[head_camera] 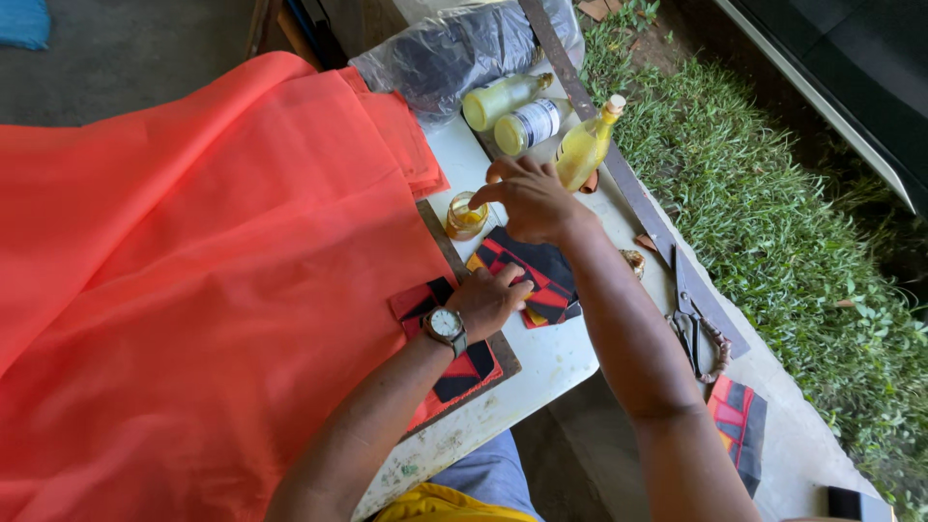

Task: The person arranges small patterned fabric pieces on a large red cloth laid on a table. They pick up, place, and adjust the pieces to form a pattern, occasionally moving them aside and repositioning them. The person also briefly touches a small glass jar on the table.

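Observation:
My left hand (pixel 491 300), with a watch on the wrist, presses fingers down on a stack of red, black and yellow patterned fabric pieces (pixel 541 271) on the white table. My right hand (pixel 527 198) hovers above the same pieces, fingers curled and apart, near a small glass jar of yellow liquid (pixel 465 215); I see nothing held in it. Another red and black piece (pixel 459 372) lies under my left wrist, on the edge of the large orange cloth (pixel 193 290).
Two bottles of yellowish liquid (pixel 584 145) (pixel 503 99), a lying jar (pixel 527 126) and a dark plastic bag (pixel 454 53) stand at the table's far end. Scissors (pixel 688 324) lie on the right edge. Grass borders the right side.

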